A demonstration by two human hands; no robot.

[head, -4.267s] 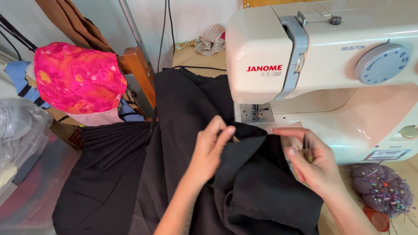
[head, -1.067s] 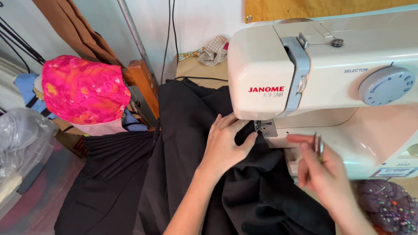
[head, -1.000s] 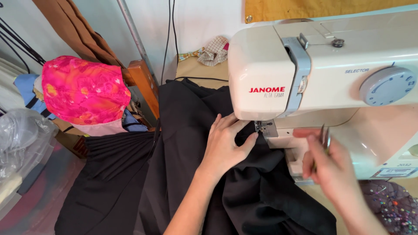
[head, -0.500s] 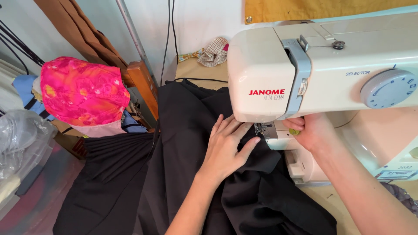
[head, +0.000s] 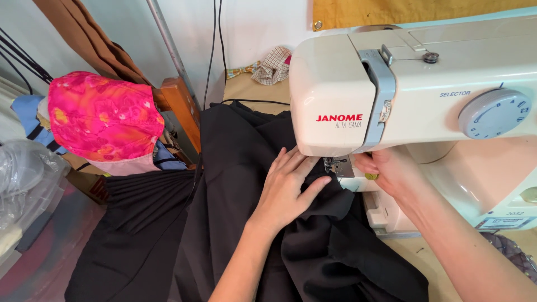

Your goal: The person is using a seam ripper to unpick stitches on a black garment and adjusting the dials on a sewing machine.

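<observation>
1. Black fabric (head: 246, 223), one piece, drapes over your table (head: 246, 86).
2. Your left hand (head: 288, 187) lies flat, fingers spread, pressing it.
3. Your right hand (head: 391, 170) curls beside the needle; grip unclear.
4. One white sewing machine (head: 425, 72) stands behind.

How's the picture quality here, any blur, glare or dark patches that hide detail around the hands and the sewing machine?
Head view: evenly lit and sharp, no motion blur on the left hand or right hand. The white sewing machine is bright but not glaring. The black fabric swallows fold detail, and the needle area sits in shadow under the machine head. Straight edges bow slightly, a wide-lens effect.
</observation>
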